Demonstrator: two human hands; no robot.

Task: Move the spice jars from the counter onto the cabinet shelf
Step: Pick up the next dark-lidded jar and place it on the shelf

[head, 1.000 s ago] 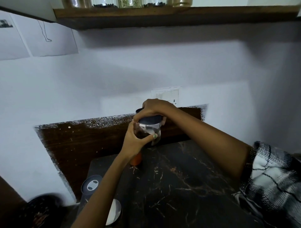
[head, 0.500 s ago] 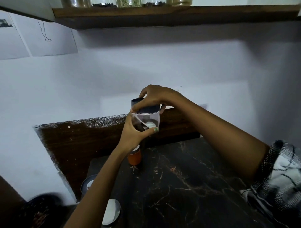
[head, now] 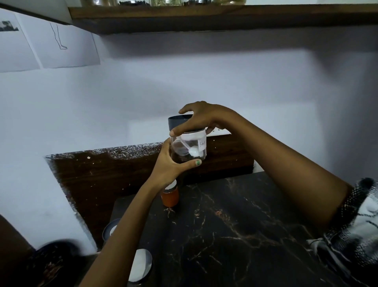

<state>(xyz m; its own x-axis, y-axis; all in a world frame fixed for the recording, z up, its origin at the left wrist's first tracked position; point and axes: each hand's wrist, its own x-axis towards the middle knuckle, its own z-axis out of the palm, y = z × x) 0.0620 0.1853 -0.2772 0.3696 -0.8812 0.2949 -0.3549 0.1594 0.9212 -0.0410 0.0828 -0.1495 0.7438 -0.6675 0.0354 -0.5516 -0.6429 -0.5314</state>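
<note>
A clear spice jar (head: 189,147) with a dark lid, a white label and a white scoop inside is held in the air above the counter. My left hand (head: 170,167) grips its lower body from the left and beneath. My right hand (head: 201,117) clasps the lid from above. A small jar of orange powder (head: 170,196) with a white cap stands on the dark marble counter (head: 235,225) just below. The wooden cabinet shelf (head: 204,12) runs along the top, with several jars (head: 163,2) on it, only their bases showing.
Two lidded containers (head: 141,264) (head: 110,229) sit at the counter's left edge. A dark bowl (head: 53,260) lies at the lower left. A brown backsplash panel (head: 114,174) backs the counter. Paper sheets (head: 47,45) hang on the wall at the upper left.
Both hands have lifted the clear jar upward from the counter. The orange jar beneath my left wrist has come into view.
</note>
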